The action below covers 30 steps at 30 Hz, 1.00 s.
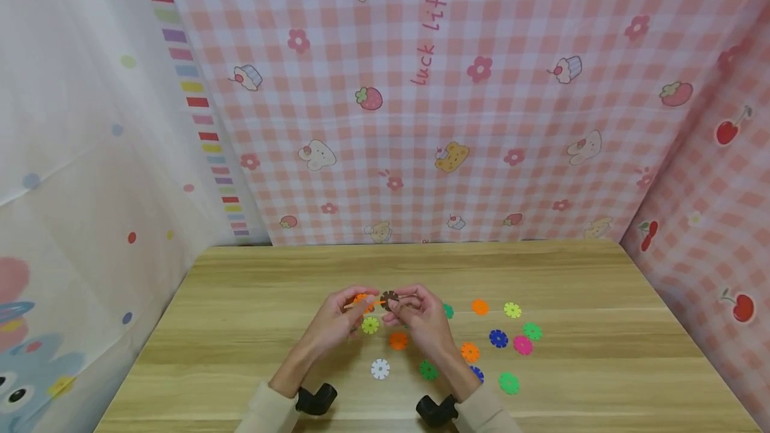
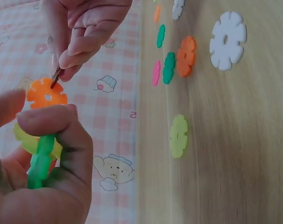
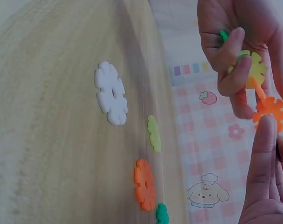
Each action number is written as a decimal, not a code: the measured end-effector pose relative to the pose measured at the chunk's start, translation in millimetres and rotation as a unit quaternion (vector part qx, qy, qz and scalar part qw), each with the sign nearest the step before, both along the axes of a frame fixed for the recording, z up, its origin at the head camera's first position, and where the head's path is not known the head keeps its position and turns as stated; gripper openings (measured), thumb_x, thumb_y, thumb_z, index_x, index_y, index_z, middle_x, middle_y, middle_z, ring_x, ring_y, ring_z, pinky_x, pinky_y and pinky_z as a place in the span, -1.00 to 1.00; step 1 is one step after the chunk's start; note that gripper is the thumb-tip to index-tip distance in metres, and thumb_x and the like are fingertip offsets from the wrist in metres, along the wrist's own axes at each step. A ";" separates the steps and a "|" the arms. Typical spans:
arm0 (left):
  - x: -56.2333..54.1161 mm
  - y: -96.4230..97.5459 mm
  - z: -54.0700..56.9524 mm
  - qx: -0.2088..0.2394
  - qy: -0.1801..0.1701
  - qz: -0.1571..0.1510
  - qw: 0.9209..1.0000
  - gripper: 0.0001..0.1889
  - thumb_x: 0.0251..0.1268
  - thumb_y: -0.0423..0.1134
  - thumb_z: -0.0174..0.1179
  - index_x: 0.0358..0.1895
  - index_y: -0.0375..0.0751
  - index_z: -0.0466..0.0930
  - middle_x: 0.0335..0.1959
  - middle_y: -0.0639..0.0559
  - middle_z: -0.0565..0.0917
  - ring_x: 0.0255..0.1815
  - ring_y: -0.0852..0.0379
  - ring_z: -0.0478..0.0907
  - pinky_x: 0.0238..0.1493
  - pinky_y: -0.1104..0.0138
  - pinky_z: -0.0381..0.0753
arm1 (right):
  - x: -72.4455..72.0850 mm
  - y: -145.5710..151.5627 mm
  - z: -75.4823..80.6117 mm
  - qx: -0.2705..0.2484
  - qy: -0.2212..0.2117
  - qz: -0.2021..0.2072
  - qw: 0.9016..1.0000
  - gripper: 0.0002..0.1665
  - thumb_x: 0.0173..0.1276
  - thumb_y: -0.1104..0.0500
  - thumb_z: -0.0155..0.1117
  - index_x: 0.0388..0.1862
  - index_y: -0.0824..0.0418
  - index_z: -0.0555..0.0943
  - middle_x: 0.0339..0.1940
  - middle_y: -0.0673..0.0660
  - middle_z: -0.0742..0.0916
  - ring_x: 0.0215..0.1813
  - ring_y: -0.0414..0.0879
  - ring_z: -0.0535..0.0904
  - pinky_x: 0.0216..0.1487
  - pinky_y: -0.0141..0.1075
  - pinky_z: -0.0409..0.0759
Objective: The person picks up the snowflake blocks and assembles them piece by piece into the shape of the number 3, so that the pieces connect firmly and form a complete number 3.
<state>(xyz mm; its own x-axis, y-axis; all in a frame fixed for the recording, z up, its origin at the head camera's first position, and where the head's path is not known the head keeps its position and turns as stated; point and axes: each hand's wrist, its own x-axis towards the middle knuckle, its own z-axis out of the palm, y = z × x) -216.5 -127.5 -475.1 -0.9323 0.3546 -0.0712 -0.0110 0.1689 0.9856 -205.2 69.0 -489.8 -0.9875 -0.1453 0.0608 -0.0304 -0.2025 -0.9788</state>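
Note:
Both hands are raised above the wooden table in the head view. My left hand [image 1: 331,318] grips a short chain of slotted plastic snowflake discs. In the left wrist view it includes a green disc [image 2: 37,170], a yellow disc [image 2: 25,139] and an orange disc [image 2: 36,94]. The right wrist view shows another orange disc [image 3: 258,89], seen edge-on, between the yellow and the outer orange one. My right hand [image 1: 426,323] pinches a dark brown disc [image 1: 389,300]. Its edge meets the outer orange disc's rim; how deep it sits in a slot I cannot tell.
Several loose discs lie flat on the table [image 1: 240,326]. A white disc [image 1: 380,369], an orange disc [image 1: 398,341] and a yellow-green disc [image 1: 369,325] are near the hands. To the right lie a pink disc [image 1: 523,345] and a blue disc [image 1: 498,338].

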 end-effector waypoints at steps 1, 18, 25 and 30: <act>0.0 -0.7 0.1 -0.008 0.001 -0.005 1.000 -0.69 0.51 -0.08 0.09 0.20 -0.05 0.56 -0.58 0.04 0.39 -0.67 0.20 0.25 -0.66 0.43 0.25 | -0.1 0.1 0.4 0.002 -0.001 0.002 1.000 -0.74 0.41 0.46 0.15 0.05 0.47 0.47 -0.14 0.52 0.68 -0.31 -0.03 0.75 -0.16 -0.15 0.73; -2.2 -14.5 -5.4 -0.045 0.015 -0.008 0.999 -0.59 0.47 -0.04 0.13 0.29 -0.03 0.50 -0.11 -0.31 0.62 -0.24 -0.14 0.55 -0.39 0.38 0.52 | 2.6 1.1 0.0 0.041 -0.009 0.004 0.999 -0.66 0.37 0.51 0.06 0.11 0.44 0.52 -0.15 0.45 0.69 -0.27 0.11 0.73 -0.18 -0.15 0.73; -2.9 -23.7 -10.0 -0.067 0.017 0.000 0.998 -0.57 0.49 -0.05 0.11 0.33 -0.06 0.46 0.05 -0.24 0.63 -0.08 -0.13 0.59 -0.13 0.22 0.61 | 7.3 7.0 -1.7 0.078 -0.016 0.037 0.996 -0.67 0.39 0.45 0.07 0.11 0.46 0.50 -0.16 0.36 0.71 -0.32 0.02 0.72 -0.21 -0.18 0.73; -2.7 -30.3 -13.1 -0.073 0.008 0.013 0.997 -0.57 0.48 -0.05 0.12 0.33 -0.05 0.47 0.00 -0.24 0.64 -0.10 -0.09 0.59 -0.15 0.25 0.58 | 11.4 10.5 -6.1 0.106 -0.039 0.097 0.989 -0.63 0.35 0.44 0.15 0.13 0.49 0.49 -0.15 0.43 0.69 -0.40 -0.05 0.68 -0.29 -0.23 0.72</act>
